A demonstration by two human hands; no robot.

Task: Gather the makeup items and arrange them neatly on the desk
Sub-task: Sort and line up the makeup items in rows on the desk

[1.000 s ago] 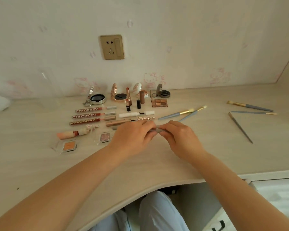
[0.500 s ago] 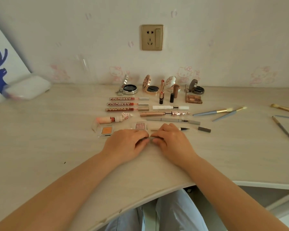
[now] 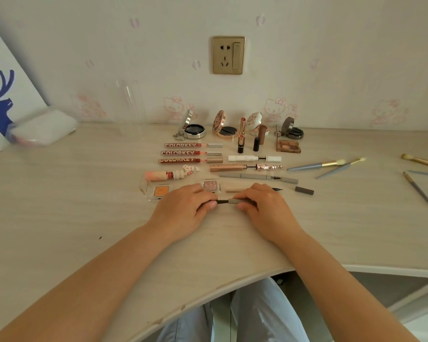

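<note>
Pale wooden desk point(image 3: 59, 206): makeup rows at 12 o'clock, brushes point(image 3: 326, 165) at 2. Left hand point(image 3: 183, 208) and right hand point(image 3: 267, 208) pinch a slim grey-and-black pencil point(image 3: 229, 201).

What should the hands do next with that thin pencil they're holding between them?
Probably set it down as a new row. Both the left hand and right hand pinch the slim pencil level, low over the desk, just in front of the beige liner pen. Laying it parallel there would likely keep the rows tidy.
</note>
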